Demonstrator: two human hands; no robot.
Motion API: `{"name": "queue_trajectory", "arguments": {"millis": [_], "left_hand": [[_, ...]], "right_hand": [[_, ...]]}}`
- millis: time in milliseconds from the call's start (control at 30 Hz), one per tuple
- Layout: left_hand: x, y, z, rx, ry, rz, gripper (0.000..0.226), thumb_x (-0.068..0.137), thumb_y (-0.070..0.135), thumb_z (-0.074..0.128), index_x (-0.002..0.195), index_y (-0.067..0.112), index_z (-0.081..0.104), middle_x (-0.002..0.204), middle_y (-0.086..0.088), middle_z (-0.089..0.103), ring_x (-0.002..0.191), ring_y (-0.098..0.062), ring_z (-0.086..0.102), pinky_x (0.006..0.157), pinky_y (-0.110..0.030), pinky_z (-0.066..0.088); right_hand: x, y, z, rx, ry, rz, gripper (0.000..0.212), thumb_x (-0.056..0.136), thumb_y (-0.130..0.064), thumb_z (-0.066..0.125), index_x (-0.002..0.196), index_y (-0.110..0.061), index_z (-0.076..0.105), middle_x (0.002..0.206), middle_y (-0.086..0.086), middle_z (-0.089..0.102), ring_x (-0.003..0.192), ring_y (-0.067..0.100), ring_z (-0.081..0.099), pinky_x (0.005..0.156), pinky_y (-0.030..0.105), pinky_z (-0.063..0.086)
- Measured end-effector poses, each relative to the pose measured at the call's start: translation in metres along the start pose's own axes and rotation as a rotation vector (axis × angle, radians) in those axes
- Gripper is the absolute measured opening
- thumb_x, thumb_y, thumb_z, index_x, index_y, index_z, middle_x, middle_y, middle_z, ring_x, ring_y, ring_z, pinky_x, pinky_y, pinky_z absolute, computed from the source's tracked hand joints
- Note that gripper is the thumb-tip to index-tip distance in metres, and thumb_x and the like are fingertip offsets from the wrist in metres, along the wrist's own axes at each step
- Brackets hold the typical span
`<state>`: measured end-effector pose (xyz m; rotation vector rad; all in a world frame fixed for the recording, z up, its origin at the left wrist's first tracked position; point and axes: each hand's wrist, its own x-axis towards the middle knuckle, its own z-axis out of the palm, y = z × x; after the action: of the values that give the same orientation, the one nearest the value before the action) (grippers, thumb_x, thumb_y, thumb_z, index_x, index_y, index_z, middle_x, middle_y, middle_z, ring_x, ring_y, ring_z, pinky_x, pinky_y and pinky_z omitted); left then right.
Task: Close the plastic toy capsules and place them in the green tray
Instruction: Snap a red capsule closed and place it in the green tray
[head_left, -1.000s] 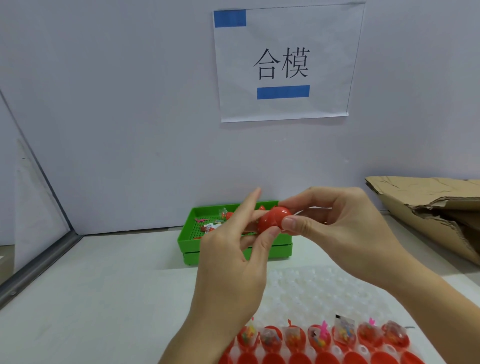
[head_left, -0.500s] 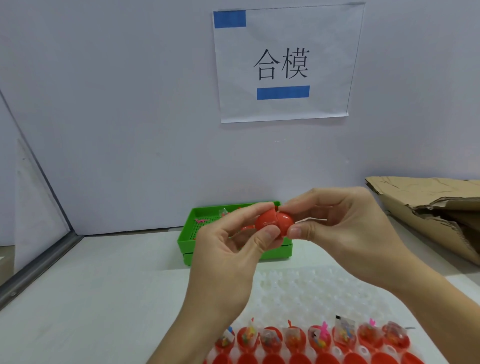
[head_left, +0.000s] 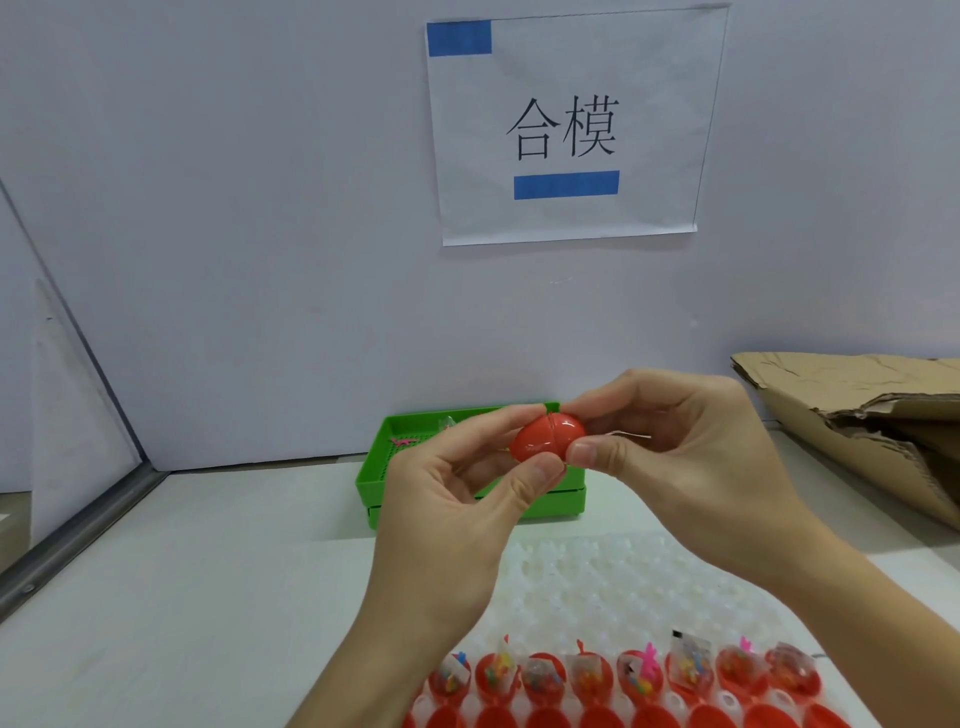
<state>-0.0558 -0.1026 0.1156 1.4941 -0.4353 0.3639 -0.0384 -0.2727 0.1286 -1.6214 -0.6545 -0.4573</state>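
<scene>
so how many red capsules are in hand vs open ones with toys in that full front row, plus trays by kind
Red capsule in hand, held by the left hand and the right hand: 1
Open red capsule halves with toys, full row: 8
Green tray: 1
White blister tray: 1
Total: 11

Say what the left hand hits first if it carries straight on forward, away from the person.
Probably the green tray, which lies directly beyond the left hand and the red capsule it pinches with the right hand. Depth is unclear; if it passes above the tray, the wall comes next.
</scene>
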Motion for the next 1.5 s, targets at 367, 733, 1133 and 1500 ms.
{"name": "queue_trajectory", "arguments": {"millis": [367,733,1133,1500], "left_hand": [[0.001,0.001,-0.002,0.025,0.009,0.031,0.030,0.069,0.008,0.076,0.096,0.021,0.078,0.087,0.002,0.078,0.086,-0.016,0.074,0.077,-0.018,0.057],[-0.001,-0.003,0.000,0.393,0.066,0.254,0.041,0.079,-0.023,0.064,0.098,0.011,0.078,0.075,0.001,0.071,0.066,0.001,0.068,0.069,-0.007,0.051],[-0.006,-0.002,0.010,0.315,0.004,0.166,0.028,0.086,0.023,0.064,0.113,0.024,0.071,0.096,0.009,0.067,0.091,-0.018,0.069,0.081,-0.035,0.058],[-0.001,0.000,-0.001,0.183,-0.040,0.065,0.039,0.075,0.025,0.076,0.114,0.026,0.070,0.101,0.011,0.074,0.097,-0.009,0.071,0.082,-0.023,0.058]], "right_hand": [[-0.001,0.005,0.004,0.051,0.006,-0.027,0.029,0.070,0.014,0.076,0.079,-0.014,0.075,0.083,0.004,0.076,0.079,0.020,0.075,0.072,0.022,0.058],[-0.008,0.013,0.017,-0.140,0.084,-0.159,0.032,0.070,0.023,0.074,0.076,-0.008,0.078,0.074,-0.001,0.069,0.068,0.014,0.071,0.064,0.024,0.059],[-0.004,0.002,0.003,0.051,-0.008,-0.039,0.019,0.072,-0.010,0.073,0.088,-0.020,0.076,0.086,-0.001,0.078,0.080,0.016,0.075,0.075,0.020,0.057],[-0.004,0.007,0.001,0.063,-0.017,0.046,0.025,0.077,-0.025,0.073,0.101,-0.027,0.076,0.093,0.002,0.078,0.087,0.018,0.075,0.072,0.021,0.056]]}}
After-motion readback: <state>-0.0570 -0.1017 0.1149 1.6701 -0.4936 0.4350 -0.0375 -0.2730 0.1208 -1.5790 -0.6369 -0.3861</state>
